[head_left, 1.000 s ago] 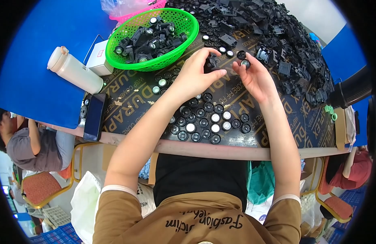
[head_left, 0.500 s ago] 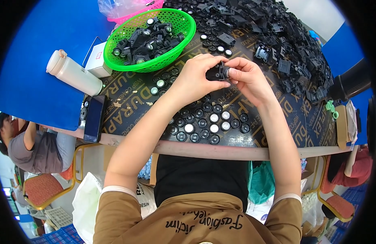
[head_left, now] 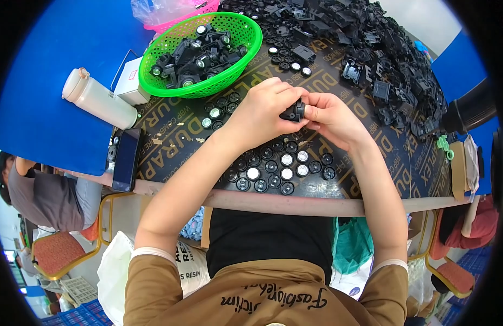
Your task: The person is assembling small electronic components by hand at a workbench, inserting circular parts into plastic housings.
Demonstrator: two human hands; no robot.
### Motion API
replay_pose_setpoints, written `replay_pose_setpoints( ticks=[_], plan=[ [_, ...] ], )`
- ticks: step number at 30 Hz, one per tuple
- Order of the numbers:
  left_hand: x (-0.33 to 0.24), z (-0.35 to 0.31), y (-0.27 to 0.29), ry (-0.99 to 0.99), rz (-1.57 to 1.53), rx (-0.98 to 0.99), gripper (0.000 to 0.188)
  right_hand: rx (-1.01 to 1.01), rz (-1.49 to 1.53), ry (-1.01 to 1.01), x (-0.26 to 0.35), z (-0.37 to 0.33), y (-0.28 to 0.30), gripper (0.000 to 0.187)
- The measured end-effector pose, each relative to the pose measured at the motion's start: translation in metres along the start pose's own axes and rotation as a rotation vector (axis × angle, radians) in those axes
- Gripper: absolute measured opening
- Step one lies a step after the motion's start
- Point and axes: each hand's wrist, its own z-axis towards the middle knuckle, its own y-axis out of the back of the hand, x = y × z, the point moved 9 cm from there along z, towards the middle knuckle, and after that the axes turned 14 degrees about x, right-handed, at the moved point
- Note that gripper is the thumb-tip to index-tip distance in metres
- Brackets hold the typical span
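Observation:
Over the middle of the table, my left hand is closed around a small black plastic part. From the other side, my right hand pinches at the part's right end with thumb and finger; a small wheel there is mostly hidden by the fingertips. Just below my hands lie several small black wheels, some with white or silvery faces. More such wheels lie left of my left forearm, and another group sits farther back.
A green basket holds black parts with wheels. A large heap of black plastic parts covers the back right. At left are a white bottle, a white box and a phone. Other people sit at both sides.
Both hands have come slightly nearer to me with the black part. The left fingers now cover more of it, and the right fingers press closer against its end.

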Motion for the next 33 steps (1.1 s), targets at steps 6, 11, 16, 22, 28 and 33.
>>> replay_pose_setpoints(
  ticks=[6, 11, 16, 22, 28, 33],
  plan=[
    [0.040, -0.001, -0.010, 0.332, -0.725, -0.096, 0.045, -0.209, 0.085, 0.095, 0.019, 0.003, 0.002, 0.012],
    [0.059, -0.016, -0.050, 0.560, -1.600, -0.055, 0.032, -0.224, -0.029, 0.152, 0.014, -0.004, 0.028, 0.009],
    [0.059, -0.021, -0.070, 0.564, -2.263, -0.150, 0.030, -0.246, -0.656, 0.290, 0.047, -0.004, -0.008, 0.020],
    [0.069, -0.026, -0.074, 0.675, -2.240, -0.319, 0.029, -0.352, -0.798, 0.500, 0.064, -0.017, -0.040, 0.018],
    [0.058, -0.021, -0.074, 0.495, -2.242, -0.314, 0.032, -0.357, -1.288, 0.622, 0.069, -0.017, -0.066, 0.021],
    [0.050, -0.021, -0.068, 0.465, -2.156, -0.513, 0.026, -0.417, -1.130, 0.586, 0.068, -0.016, -0.061, 0.040]
  ],
)
